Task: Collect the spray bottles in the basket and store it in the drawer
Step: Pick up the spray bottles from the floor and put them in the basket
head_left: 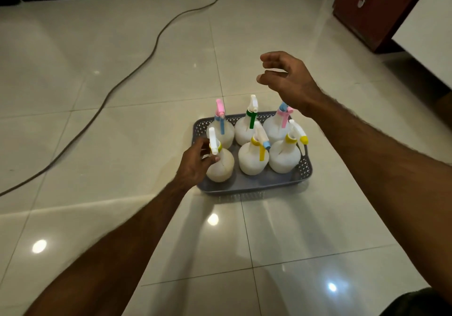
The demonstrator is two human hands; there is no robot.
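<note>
Well, from the head view — the only one — six spray bottles stand in two rows of three inside the grey basket [249,186], which sits on the tiled floor [122,83]. The left hand [194,162] is at the near-left bottle [220,166], its fingers curled about the neck just under the white trigger head; it looks like a light hold, though the fingers blur and I cannot tell how firm it is. The right hand [288,80] hovers above and behind the far-right bottle [277,127], fingers loosely bent and apart, holding nothing.

To my eye the collecting looks done or nearly so, and lifting the basket comes next. That is where trouble lies. The bottles are round-bellied and tall, with their heads pointing different ways, and the basket wall is low — a tilted lift could send them leaning into one another or over the rim. The near-left bottle stands close against the left wall, so a hasty letting-go might rock it. The right wrist passes near the pink and blue head of the far-right bottle; dropping the hand carelessly could catch it.

A cable [151,51] snakes across the floor to the left, something to trip on while carrying. The brown cabinet [374,9] stands well apart at the far right; whether it holds the drawer I cannot tell.
</note>
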